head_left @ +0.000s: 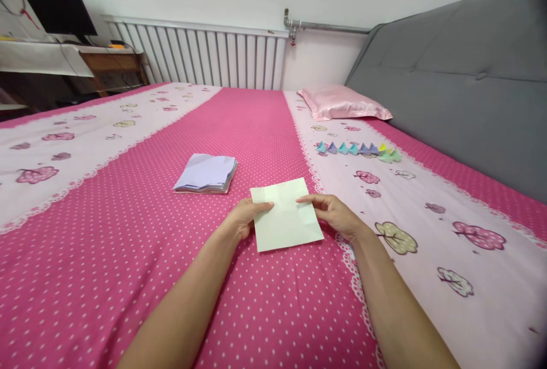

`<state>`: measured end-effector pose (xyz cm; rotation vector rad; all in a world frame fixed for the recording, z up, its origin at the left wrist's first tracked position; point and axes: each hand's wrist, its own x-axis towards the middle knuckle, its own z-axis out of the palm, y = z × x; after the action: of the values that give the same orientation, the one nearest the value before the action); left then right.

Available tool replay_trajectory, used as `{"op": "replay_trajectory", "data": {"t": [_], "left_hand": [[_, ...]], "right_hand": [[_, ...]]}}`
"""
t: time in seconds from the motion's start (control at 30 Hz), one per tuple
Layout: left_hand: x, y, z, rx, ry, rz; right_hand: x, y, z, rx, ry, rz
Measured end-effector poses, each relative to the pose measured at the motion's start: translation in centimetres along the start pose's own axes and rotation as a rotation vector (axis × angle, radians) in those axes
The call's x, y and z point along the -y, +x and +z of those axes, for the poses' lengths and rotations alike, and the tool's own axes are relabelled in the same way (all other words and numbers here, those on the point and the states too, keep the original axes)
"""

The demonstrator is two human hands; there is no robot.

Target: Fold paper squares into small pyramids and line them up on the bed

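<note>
A pale green square of paper [285, 215] lies on the pink dotted bedsheet [128, 255] in front of me. My left hand [247, 218] grips its left edge, thumb on top of the sheet. My right hand [335, 214] pinches its right edge with thumb and fingers. Faint creases show on the paper. A small stack of paper squares [207, 173], lilac on top, lies a little beyond and to the left of my left hand.
A row of several small folded paper shapes [359, 150], blue, purple, yellow and green, sits on the right strip of the sheet. A pink pillow [342, 102] lies at the far right by the grey headboard [461, 90]. A white radiator [200, 56] lines the far wall.
</note>
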<state>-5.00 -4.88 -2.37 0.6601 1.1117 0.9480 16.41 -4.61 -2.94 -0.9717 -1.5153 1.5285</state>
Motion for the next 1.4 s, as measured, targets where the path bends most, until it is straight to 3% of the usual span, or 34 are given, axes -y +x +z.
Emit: {"op": "replay_trajectory", "data": {"t": [0.33,0.9,1.13,1.2,1.33,1.4], "left_hand": [[-0.2,0.0,0.0,0.025,-0.052,-0.060],[-0.3,-0.3,0.3,0.025,-0.048,-0.025],[-0.8,-0.7,0.7,-0.078,-0.008,0.044],[-0.9,-0.7,0.7,-0.031,-0.070,0.066],[-1.2,-0.8,0.5,0.225,-0.218,0.099],[-1.0,-0.7,0.5,0.279,-0.239,0.122]], "right_hand": [[0.1,0.1,0.0,0.011,-0.099,-0.101],[-0.8,0.8,-0.3,-0.068,-0.158,-0.120],[-0.7,1.0,0.0,-0.181,-0.239,-0.144],[-0.8,1.1,0.2,-0.233,-0.215,-0.128],[-1.3,1.6,0.8,-0.389,-0.173,-0.153],[-1.6,1.8,1.3,-0.459,-0.131,-0.148]]}}
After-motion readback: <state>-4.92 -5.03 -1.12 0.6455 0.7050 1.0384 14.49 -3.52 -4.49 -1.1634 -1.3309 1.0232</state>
